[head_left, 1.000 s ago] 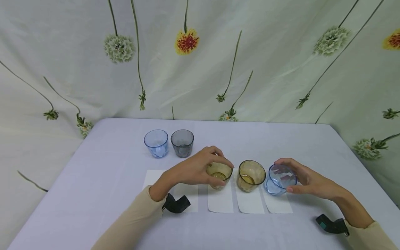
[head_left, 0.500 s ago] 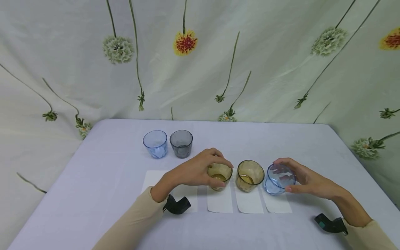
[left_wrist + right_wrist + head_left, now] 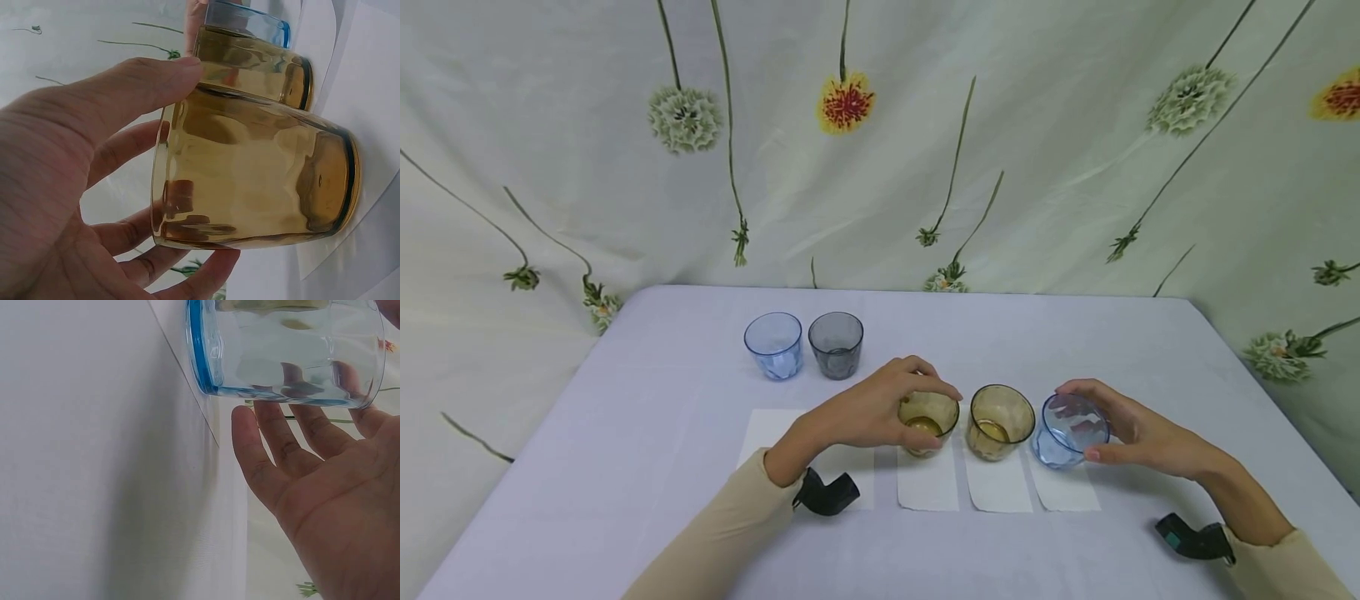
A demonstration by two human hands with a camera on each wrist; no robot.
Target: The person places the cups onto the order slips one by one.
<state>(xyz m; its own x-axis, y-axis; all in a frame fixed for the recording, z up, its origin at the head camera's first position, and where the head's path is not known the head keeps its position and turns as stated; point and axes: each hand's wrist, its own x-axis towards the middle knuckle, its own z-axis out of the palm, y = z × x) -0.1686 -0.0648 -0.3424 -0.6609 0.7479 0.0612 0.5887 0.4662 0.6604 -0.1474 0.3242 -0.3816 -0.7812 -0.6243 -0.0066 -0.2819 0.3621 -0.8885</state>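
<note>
My left hand (image 3: 876,408) holds an amber drinking glass (image 3: 928,411) at its rim, thumb on the near side and fingers on the far side. That glass stands upright on a white paper strip (image 3: 927,487). Close to its right is a second amber glass (image 3: 1000,421), which neither hand touches. My right hand (image 3: 1150,433) grips a clear blue glass (image 3: 1070,429) from the right, with the thumb in front and fingers behind. In the left wrist view the held amber glass (image 3: 256,175) appears empty. In the right wrist view fingers lie along the blue glass (image 3: 281,362).
Farther back on the left, another blue glass (image 3: 775,348) and a grey glass (image 3: 837,346) stand side by side. Several white paper strips (image 3: 1000,492) lie in a row on the pale tablecloth (image 3: 625,467). A flower-patterned cloth (image 3: 880,183) hangs behind the table.
</note>
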